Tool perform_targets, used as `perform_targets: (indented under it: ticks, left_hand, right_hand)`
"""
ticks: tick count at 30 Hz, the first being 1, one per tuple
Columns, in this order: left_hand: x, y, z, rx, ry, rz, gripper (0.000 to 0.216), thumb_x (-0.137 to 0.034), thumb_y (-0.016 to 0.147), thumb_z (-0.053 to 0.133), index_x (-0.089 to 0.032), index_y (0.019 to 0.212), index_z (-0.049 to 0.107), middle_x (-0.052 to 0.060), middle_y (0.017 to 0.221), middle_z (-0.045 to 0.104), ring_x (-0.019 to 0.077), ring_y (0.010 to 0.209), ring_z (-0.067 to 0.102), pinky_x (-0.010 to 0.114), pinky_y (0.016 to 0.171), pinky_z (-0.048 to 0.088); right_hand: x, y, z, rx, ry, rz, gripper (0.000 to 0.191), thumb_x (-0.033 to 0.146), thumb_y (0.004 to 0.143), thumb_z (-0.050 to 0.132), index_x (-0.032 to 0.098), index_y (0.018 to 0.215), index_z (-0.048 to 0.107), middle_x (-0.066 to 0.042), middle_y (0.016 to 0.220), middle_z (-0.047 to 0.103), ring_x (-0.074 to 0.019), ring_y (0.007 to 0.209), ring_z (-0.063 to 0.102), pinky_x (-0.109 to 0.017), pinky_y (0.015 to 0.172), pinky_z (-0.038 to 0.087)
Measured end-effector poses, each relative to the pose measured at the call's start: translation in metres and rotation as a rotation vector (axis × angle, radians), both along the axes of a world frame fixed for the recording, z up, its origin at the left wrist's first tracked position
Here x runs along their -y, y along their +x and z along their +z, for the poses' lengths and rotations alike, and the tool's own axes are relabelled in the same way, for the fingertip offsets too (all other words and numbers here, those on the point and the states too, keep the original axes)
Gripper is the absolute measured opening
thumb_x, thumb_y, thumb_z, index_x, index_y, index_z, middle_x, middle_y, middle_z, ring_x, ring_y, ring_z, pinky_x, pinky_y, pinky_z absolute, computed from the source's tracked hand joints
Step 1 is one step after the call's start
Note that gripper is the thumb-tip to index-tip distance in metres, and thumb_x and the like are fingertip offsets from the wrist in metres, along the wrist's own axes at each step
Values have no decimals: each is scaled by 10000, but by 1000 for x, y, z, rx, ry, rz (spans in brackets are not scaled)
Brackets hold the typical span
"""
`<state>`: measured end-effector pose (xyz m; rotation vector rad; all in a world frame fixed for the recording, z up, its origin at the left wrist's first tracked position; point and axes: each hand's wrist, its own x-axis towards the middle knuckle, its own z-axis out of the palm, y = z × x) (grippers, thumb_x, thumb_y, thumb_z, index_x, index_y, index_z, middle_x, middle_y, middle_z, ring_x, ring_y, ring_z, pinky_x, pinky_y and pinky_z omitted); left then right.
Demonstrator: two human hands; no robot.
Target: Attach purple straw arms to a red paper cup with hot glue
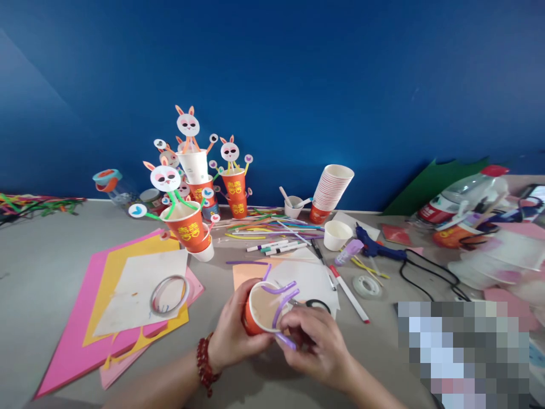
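Note:
An orange paper cup (252, 318) with a white rim is tilted so its open mouth faces up and to the right. My left hand (232, 326), a red bead bracelet at its wrist, is wrapped round the cup's left side. Purple pipe cleaners (279, 289) stick out from several places along the rim. At the rim's near right, my right hand (313, 338) is closed, fingertips pinching a purple pipe cleaner (286, 341); part of it is hidden by the fingers. Scissors (318, 305) lie partly behind my right hand on white paper.
Finished cup figures with rabbit faces (183, 227) stand at back left. Coloured paper sheets (140, 295) and a tape ring (169, 295) lie left. Pipe cleaners, markers (279, 247), stacked cups (332, 190), a blue glue gun (378, 249), clear tape (367, 286) and a plastic bottle (460, 196) lie behind and right.

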<state>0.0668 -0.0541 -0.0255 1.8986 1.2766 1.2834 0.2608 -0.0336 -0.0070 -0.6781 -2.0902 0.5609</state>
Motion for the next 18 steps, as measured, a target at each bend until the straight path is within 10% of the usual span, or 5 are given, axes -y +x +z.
perform_targets:
  ticks: [18]
  left_hand:
    - [0, 0, 1, 12, 10, -8, 704, -247, 669, 730, -265, 1299, 415, 69, 1171, 656, 240, 995, 686, 338, 864, 570]
  right_hand:
    - [0, 0, 4, 4, 10, 5, 126, 152, 764, 578, 233, 854, 546, 53, 595, 581, -103, 487, 492, -231, 523, 352]
